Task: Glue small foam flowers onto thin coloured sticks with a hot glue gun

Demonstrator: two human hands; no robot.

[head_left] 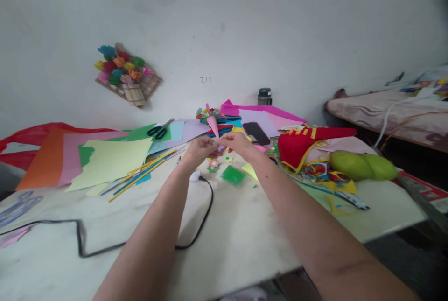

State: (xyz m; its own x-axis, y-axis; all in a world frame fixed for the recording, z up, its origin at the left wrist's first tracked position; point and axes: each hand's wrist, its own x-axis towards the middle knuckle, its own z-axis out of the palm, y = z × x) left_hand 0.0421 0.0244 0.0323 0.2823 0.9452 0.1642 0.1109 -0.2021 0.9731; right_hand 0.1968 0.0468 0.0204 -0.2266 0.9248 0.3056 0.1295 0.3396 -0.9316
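My left hand (201,150) and my right hand (237,143) meet above the far middle of the table, fingers pinched together. Between their fingertips is a small lilac paper piece (220,147), largely covered by the fingers. Just behind them a pink paper cone (213,126) points down toward the hands, with colourful paper flowers (207,113) at its wide end. Below the hands lie a pink paper flower (213,163), a pale flower cut-out (227,158) and a green packet (233,175). Near my left wrist sits a white device (196,176) with a black cord (211,198).
Coloured paper sheets (108,158), black-handled scissors (160,129) and thin coloured sticks (142,175) lie left. A phone (256,133), red cloth (297,147), green fruits (362,165) and a cutter (353,200) lie right. A bottle (264,96) stands by the wall.
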